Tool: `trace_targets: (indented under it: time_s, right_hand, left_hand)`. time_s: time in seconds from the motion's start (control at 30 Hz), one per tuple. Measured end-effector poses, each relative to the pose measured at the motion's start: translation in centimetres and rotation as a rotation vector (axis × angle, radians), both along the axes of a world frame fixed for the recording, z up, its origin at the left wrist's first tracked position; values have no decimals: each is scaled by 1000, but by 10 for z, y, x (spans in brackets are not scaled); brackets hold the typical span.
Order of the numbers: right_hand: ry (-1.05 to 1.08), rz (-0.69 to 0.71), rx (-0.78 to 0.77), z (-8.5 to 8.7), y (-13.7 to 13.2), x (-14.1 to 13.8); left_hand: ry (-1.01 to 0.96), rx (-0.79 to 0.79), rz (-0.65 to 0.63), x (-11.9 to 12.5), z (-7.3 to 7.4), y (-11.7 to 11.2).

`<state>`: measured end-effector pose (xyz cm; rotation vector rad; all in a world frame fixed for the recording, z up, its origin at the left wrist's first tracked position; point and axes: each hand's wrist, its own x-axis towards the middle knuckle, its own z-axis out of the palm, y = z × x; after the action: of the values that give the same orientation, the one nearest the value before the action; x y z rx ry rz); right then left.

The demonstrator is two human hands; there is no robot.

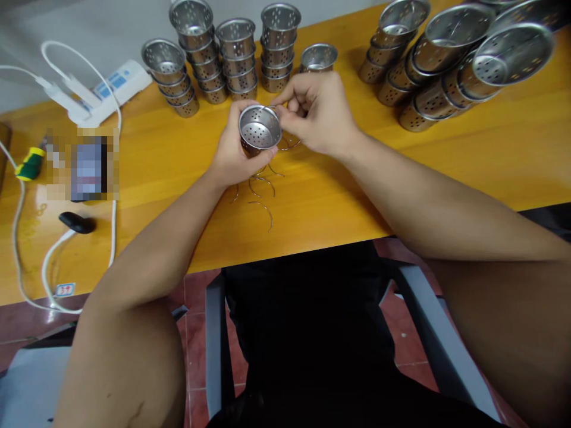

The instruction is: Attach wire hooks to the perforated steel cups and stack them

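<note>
My left hand (pixel 234 148) is wrapped round a perforated metal cup (pixel 260 128), its open mouth tilted up towards me. At the cup's far right rim, my right hand (pixel 314 113) is closed in a pinch. A thin wire (pixel 264 109) shows at the rim by those fingertips; most of it is hidden by the fingers. Below the cup, several loose curved wires (pixel 263 184) lie on the wooden table (pixel 330 202), and a few more lie partly behind my right hand.
Stacks of perforated cups (pixel 238 56) stand along the back. More stacks (pixel 439 65) stand at the right. To the left are a power strip (pixel 116 92) with white cables, a phone-like device (pixel 89 168), a green-yellow handle (pixel 31 164) and a black oval object (pixel 77 222).
</note>
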<state>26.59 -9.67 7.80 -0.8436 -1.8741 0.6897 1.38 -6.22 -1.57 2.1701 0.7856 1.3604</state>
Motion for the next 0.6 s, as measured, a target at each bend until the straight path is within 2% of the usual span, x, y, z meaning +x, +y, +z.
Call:
trace_targets:
  time_s: [0.13, 0.3, 0.47, 0.6]
  right_hand:
    - [16, -27, 28, -5, 1, -3]
    - [-5, -114, -16, -1, -13, -13]
    - [41, -74, -29, -2, -15, -20]
    - [64, -46, -20, -5, -9, -20]
  left_hand:
    - [11, -11, 26, 2, 3, -3]
    - [8, 29, 20, 4, 1, -4]
    - [3, 35, 40, 3, -3, -2]
    - [18, 17, 36, 3, 1, -7]
